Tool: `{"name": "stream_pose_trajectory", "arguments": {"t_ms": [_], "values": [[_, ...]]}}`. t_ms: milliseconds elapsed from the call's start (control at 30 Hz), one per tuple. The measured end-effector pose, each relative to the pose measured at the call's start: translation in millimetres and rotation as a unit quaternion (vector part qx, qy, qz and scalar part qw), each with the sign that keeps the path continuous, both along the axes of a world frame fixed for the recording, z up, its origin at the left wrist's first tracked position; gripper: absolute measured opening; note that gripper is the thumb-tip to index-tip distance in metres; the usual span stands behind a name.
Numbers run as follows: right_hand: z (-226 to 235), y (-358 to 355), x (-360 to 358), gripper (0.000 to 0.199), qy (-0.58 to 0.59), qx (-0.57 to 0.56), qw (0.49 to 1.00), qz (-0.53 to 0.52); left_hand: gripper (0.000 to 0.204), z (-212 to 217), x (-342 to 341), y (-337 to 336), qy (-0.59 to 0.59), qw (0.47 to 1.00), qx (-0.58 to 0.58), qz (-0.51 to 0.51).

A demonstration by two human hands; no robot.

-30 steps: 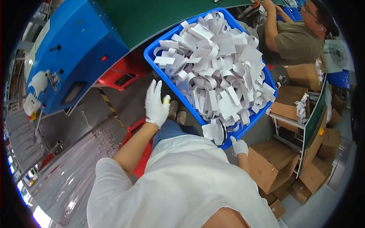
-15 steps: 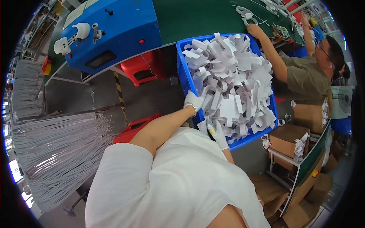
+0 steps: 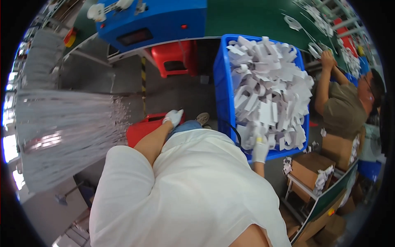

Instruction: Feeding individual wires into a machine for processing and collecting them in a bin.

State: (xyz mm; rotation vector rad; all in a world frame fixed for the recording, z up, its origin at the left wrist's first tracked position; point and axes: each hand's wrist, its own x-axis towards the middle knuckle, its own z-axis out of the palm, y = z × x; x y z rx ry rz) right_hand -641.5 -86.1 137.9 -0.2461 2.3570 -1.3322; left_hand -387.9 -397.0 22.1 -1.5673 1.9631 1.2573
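Note:
A deep blue plastic bin [image 3: 225, 92] in front of me is heaped with curled white paper strips [image 3: 269, 96]. At the bin's near end is my right hand [image 3: 260, 150], in a white glove with a yellow patch, over the strips; its fingers are blurred and partly lost against the white paper. My left hand [image 3: 173, 117], also gloved in white, is away from the bin, beside a red stool [image 3: 142, 131] near my leg. Its fingers look loosely stretched, with nothing seen in them; whether it touches the stool is unclear.
A blue machine [image 3: 164, 20] stands on a green-topped table [image 3: 247, 18], with another red stool [image 3: 175, 57] below. Bundled grey cables [image 3: 70, 123] hang at left. A co-worker [image 3: 345, 103] handles white cables at right, near cardboard boxes [image 3: 310, 168] on a rack.
My left hand has let go of the bin's rim and moved left to the red stool. My right hand has shifted right over the strips. The view has turned, and the co-worker's hands have moved.

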Motion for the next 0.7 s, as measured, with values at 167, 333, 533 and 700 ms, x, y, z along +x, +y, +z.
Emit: {"name": "stream_pose_trajectory", "arguments": {"t_ms": [167,333,533,700], "values": [[18,19,-41,0.037,-0.274,-0.1,0.954,-0.067,0.055,8,170,28,-0.243,0.961,0.043,0.121],[14,38,-85,0.033,-0.381,-0.314,0.866,-0.08,0.051,12,237,93,-0.269,0.935,0.064,0.223],[54,-26,-107,0.033,-0.457,-0.481,0.745,0.075,0.05,0,265,180,-0.247,0.962,0.113,0.009],[72,-81,-85,0.025,-0.047,-0.183,0.939,0.288,0.046,-17,296,204,-0.277,0.927,0.167,0.192]]}}
